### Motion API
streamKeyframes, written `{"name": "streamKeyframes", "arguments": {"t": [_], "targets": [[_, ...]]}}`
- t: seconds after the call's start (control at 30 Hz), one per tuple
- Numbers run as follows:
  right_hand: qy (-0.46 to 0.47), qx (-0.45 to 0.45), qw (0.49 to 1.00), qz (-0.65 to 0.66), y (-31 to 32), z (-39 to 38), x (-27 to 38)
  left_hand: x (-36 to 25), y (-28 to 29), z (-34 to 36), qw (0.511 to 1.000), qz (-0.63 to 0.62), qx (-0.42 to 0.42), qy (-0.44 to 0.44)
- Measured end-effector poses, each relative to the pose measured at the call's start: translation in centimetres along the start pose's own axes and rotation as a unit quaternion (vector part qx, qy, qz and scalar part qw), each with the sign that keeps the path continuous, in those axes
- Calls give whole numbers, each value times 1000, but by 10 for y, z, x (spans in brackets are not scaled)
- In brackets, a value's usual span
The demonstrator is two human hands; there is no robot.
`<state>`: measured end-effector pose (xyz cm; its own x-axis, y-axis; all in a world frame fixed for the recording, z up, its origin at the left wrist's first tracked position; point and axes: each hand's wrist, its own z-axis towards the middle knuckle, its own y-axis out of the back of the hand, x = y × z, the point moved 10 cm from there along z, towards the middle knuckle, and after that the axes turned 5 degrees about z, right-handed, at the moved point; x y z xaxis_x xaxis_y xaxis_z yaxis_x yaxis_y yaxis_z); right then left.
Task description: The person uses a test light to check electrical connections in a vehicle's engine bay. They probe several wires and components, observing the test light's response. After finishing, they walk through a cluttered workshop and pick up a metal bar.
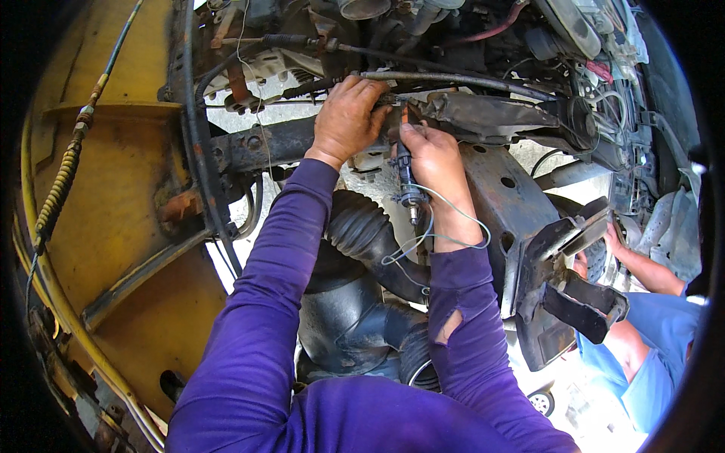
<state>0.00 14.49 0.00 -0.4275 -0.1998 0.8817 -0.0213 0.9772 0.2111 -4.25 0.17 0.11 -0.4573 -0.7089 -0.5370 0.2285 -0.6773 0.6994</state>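
While a yellow panel fills the left side, a co-worker in blue reaches in at lower right. Dark rail crosses above centre; black canister sits nearer the wearer, ribbed hose beside it. Left hand: at the rail, fingers bent; undersides hidden, so cannot tell if it grips anything. Right hand: wrapped round a slim dark tool, located just right of the left hand, orange part uppermost, metal end toward the wearer. Thin pale cable loops across the right wrist.

Progress (judgement): work under way; tool up at the rail, both hands engaged. No finished step identifiable. Contact spot covered by the fingers; amount left cannot be read.
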Motion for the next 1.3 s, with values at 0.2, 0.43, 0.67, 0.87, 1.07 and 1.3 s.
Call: {"name": "streamKeyframes", "arguments": {"t": [0.2, 0.43, 0.67, 0.87, 1.07, 1.3], "targets": [[97, 10, 959, -265, -14, 10, 32, 1, -1, -2, 1000, -10, 4, 4], [109, 12, 899, -424, -22, 8, 48, 0, 0, -4, 1000, -1, -5, -1], [128, -38, 871, -472, -9, -2, 35, -2, -3, -1, 1000, 9, 18, 8], [45, 1, 955, -292, 4, -20, 6, 0, -5, -4, 999, 40, 26, 24], [63, -9, 960, -271, 8, -23, 12, -19, 1, -1, 995, 83, -7, -57], [91, -19, 963, -254, 5, -18, 9, -22, 0, -5, 992, 98, -57, -48]]}}
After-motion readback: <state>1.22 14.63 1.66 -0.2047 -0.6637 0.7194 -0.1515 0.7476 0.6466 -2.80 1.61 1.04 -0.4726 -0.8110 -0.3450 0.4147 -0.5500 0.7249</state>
